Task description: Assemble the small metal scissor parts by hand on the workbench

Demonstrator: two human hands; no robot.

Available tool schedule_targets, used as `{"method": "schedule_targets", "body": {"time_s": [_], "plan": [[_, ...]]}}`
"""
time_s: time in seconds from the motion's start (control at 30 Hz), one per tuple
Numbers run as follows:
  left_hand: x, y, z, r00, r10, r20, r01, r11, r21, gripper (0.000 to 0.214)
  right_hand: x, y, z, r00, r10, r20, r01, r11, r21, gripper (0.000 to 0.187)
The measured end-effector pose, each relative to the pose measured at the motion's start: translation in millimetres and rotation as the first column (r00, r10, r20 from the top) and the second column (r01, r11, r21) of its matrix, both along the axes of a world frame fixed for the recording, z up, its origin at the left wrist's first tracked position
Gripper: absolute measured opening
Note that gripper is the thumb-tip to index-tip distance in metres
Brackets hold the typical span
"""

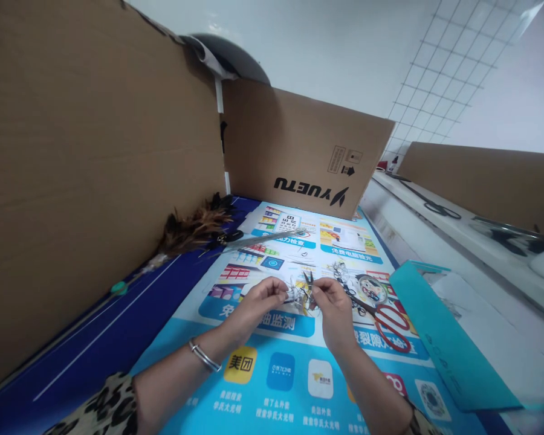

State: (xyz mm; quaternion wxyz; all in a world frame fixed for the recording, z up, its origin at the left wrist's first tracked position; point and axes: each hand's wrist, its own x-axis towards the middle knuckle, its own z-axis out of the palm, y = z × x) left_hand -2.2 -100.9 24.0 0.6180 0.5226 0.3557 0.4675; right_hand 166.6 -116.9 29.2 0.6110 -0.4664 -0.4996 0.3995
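Note:
My left hand (259, 300) and my right hand (330, 302) meet over a printed poster (276, 368) on the table. Both pinch a small tangled piece of thin wire or clear material (299, 295) between their fingertips. A small dark pointed tool tip (307, 278) sticks up from my right fingers; I cannot make out what it is. A silver bracelet (204, 356) circles my left wrist. Red-handled scissors (390, 323) lie just right of my right hand.
Brown cardboard walls (95, 169) enclose the left and the back, where a box (299, 151) reads YUETU. A feather duster (190, 232) and long metal scissors (258, 240) lie at the back left. A teal folder (439, 338) rests at the right. A white counter (457, 229) runs beyond.

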Motion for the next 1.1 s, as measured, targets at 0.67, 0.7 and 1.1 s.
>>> {"method": "schedule_targets", "body": {"time_s": [0.67, 0.7, 1.1], "plan": [[3, 1, -12.7, 0.981, -0.143, -0.132, 0.145, 0.989, 0.01, 0.01, -2, 5, -5.6, 0.874, 0.166, -0.457, -0.277, 0.943, -0.186, 0.016], [2, 0, -12.8, 0.983, -0.158, -0.096, 0.157, 0.987, -0.018, 0.011, -2, 5, -5.6, 0.866, 0.17, -0.47, -0.286, 0.939, -0.189, 0.016], [0, 1, -5.2, 0.984, -0.133, 0.116, 0.154, 0.968, -0.196, 0.009, 4, 4, 2.5, 0.886, 0.247, -0.393, -0.342, 0.92, -0.192, 0.012]]}}
